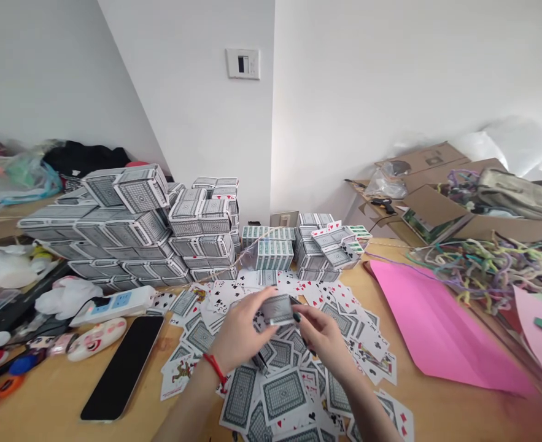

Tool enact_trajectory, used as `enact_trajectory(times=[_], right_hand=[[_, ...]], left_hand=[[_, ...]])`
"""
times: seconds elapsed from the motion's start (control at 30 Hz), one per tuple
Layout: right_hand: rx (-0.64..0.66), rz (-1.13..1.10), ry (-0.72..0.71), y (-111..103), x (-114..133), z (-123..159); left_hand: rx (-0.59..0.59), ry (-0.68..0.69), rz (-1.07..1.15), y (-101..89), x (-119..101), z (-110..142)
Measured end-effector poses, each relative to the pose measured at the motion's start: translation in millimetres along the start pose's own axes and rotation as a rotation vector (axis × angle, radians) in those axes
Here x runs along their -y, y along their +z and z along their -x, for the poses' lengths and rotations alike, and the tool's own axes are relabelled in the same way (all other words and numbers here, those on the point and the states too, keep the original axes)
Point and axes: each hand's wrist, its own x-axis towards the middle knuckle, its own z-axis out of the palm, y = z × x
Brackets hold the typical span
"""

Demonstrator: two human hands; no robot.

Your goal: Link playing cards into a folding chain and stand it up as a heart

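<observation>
My left hand, with a red string bracelet at the wrist, grips a small block of grey-backed playing cards between thumb and fingers. On the block's right side, the fingers of my right hand are bent and pinch its edge; dark nail polish shows. Whether the block is folded cards or a loose stack is hard to make out. Beneath both hands lies a wide spread of loose playing cards, some face up and some back up. Part of a dark thin object shows under my left hand.
Tall stacks of card blocks stand at the back left, with smaller green-edged stacks in the middle. A black phone and a white power strip lie left. Pink paper, tangled yarn and a cardboard box are right.
</observation>
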Motion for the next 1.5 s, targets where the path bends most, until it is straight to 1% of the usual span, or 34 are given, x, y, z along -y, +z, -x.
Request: enact_trajectory(times=[0.07,0.1,0.13,0.23,0.27,0.33,0.4,0.5,0.57,0.63,0.7,0.8,0.93,1.03,1.1,1.27,1.37,1.5], right_hand=[[0.089,-0.048,0.023,-5,2,-3],[0.102,-0.058,0.03,-9,1,-4],[0.065,-0.061,0.033,-15,-2,-5],[-0.14,-0.062,0.068,-36,-18,-5],[-0.208,-0.072,0.072,-43,-25,-4],[-0.284,-0.102,0.102,-52,-38,0],[-0.282,-0.141,0.138,-56,-47,4],[-0.195,-0.219,0.174,-54,-56,8],[-0.158,-0.254,0.186,-53,-60,9],[-0.148,-0.254,0.194,-52,-62,10],[-0.136,-0.18,0.19,-50,-62,11],[-0.127,0.076,0.152,-46,-62,16],[-0.159,0.454,0.004,-33,-61,22],[-0.194,0.642,-0.099,-23,-60,23],[-0.21,0.679,-0.125,-18,-61,22],[-0.248,0.627,-0.133,-15,-61,18],[-0.259,0.593,-0.099,-16,-60,18],[-0.237,0.514,-0.027,-20,-57,20]], left_hand=[[0.113,0.08,0.056,5.7,-13,-6],[0.158,0.106,0.075,7.0,-16,-9],[0.188,0.123,0.087,7.5,-18,-13],[0.234,0.16,0.063,8.6,-14,-30],[0.249,0.176,0.029,10.6,-11,-36],[0.291,0.223,-0.048,19.3,-4,-50],[0.355,0.297,-0.107,33.6,0,-63],[0.462,0.384,-0.207,57.6,1,-81],[0.54,0.396,-0.267,68.9,0,-90],[0.572,0.381,-0.305,73.6,1,-98],[0.576,0.371,-0.32,72.5,3,-105],[0.577,0.362,-0.329,66.7,6,-113],[0.592,0.342,-0.332,62.7,9,-118],[0.618,0.329,-0.311,62.4,10,-120],[0.649,0.318,-0.283,61.9,11,-122],[0.754,0.288,-0.189,59.3,16,-129],[0.811,0.262,-0.133,58.2,22,-134],[0.84,0.247,-0.077,58.1,29,-140]])
